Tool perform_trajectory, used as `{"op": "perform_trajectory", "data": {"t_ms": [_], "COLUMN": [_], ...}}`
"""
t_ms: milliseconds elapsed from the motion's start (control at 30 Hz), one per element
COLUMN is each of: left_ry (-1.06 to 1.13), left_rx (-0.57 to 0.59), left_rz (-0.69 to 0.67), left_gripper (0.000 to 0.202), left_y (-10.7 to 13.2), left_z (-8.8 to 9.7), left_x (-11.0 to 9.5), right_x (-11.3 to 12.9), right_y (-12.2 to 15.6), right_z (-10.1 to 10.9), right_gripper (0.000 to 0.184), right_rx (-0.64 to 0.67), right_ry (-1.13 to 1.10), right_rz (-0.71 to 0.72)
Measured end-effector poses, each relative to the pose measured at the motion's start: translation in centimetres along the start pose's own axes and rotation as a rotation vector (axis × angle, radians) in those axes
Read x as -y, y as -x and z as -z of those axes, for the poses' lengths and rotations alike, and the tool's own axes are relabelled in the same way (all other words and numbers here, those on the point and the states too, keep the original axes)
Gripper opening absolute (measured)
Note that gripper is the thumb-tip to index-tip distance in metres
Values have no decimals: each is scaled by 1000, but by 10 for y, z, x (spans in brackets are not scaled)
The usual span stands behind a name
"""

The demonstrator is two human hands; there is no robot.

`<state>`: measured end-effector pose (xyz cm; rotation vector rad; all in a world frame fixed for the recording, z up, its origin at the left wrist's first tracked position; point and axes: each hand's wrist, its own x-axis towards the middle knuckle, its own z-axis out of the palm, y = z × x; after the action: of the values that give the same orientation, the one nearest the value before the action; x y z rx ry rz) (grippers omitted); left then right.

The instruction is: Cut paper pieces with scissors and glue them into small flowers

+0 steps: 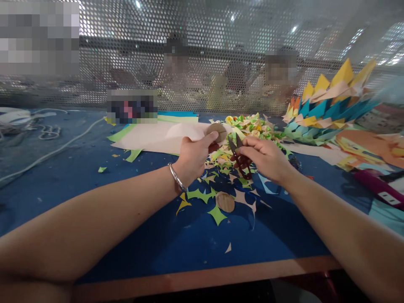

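Observation:
My left hand (195,158), with a silver bangle at the wrist, pinches a round wooden disc (217,131) under its thumb. The disc overlaps the right end of a long cream paper sheet (148,136); whether the fingers grip the sheet too is hidden. Just to the right, my right hand (263,155) is closed around dark red-handled scissors (241,158). Their blades are parted and point up toward the far side, close to the disc. A second wooden disc (225,202) lies on the blue table (142,235) among green and cream paper offcuts (217,213).
Behind my hands is a heap of small cut paper pieces (255,126). A layered, pointed folded-paper piece (331,105) stands at the far right. A purple power strip (375,185) lies at the right, a white cable (53,153) at the left. A perforated metal screen (202,75) closes the back.

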<state>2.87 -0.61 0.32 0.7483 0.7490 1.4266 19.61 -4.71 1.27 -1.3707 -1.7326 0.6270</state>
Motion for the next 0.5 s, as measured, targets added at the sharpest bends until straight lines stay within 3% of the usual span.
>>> {"op": "perform_trajectory", "data": {"t_ms": [167,500], "left_ry": [-8,-55], "left_rx": [-4,48], "left_rz": [29,-66], "left_gripper": [54,24], "left_y": [6,16], "left_z": [-3,-8], "left_x": [-2,-10], "right_x": [-1,3], "right_y": [-1,2], "right_z": [-6,-8], "right_gripper": [17,15], "right_rx": [51,11], "right_ry": [-365,-373], "right_rz": [-191,-202]}}
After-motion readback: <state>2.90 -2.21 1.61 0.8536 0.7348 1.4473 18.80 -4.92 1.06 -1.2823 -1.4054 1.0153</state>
